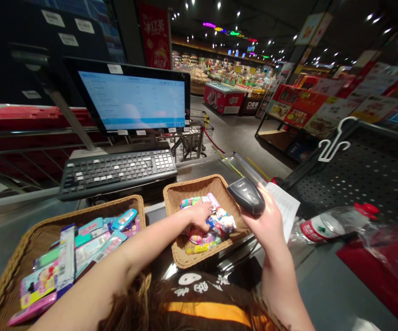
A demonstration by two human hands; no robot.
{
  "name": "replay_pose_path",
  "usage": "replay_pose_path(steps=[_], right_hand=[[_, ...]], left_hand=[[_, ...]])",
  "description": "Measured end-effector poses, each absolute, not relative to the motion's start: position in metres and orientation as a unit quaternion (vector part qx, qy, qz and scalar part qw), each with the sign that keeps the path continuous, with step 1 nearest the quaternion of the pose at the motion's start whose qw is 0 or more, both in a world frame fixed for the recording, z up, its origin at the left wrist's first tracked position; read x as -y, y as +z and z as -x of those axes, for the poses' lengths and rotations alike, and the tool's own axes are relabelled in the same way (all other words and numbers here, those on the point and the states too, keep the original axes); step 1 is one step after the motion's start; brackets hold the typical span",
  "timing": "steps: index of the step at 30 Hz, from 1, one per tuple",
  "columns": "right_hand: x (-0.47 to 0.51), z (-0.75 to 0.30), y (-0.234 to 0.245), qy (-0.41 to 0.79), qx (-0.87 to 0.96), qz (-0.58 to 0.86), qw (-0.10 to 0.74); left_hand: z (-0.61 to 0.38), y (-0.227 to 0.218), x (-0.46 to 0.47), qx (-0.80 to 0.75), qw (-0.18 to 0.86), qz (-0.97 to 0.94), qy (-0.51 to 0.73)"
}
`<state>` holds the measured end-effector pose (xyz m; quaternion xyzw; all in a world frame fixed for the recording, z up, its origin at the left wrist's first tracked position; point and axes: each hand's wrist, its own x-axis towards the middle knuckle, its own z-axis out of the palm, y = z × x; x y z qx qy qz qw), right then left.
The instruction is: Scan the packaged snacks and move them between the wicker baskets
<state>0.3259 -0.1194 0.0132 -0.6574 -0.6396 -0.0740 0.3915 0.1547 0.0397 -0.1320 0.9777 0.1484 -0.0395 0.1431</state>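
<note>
My right hand is wrapped round a black barcode scanner, held above the right rim of the small wicker basket. Inside that basket lie small, colourful packaged items, among them a yellow tube and a blue-and-white figure-shaped item. My left hand reaches in over the pile, its thumb and fingers apart and touching the items. Nothing lifted shows in it; the fingertips are partly hidden among the packets. Under my left forearm, a larger wicker basket contains packaged stationery-like goods, including a pink item.
Behind the baskets are a keyboard and a lit monitor. To the right lie a paper sheet, a clear red-capped bottle and a red box. A white hanger hangs on the black perforated panel.
</note>
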Motion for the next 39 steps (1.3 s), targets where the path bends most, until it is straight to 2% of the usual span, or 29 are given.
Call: replay_pose_path(steps=[14,19,25,33,39], right_hand=[[0.109,-0.315,0.011,-0.064,0.641,0.658,0.390],[0.109,-0.316,0.009,-0.058,0.644,0.656,0.389],[0.109,-0.314,0.008,-0.053,0.644,0.655,0.393],[0.105,-0.298,0.016,-0.054,0.672,0.624,0.396],[0.097,-0.276,0.029,-0.060,0.694,0.589,0.410]], left_hand=[[-0.156,-0.103,-0.017,-0.132,0.117,-0.983,0.054],[-0.143,-0.094,-0.019,-0.174,0.122,-0.975,0.070],[-0.102,-0.070,-0.035,-0.270,0.123,-0.937,0.184],[-0.040,-0.027,-0.047,-0.342,0.015,-0.886,0.311],[-0.004,-0.011,-0.041,-0.352,-0.066,-0.862,0.358]])
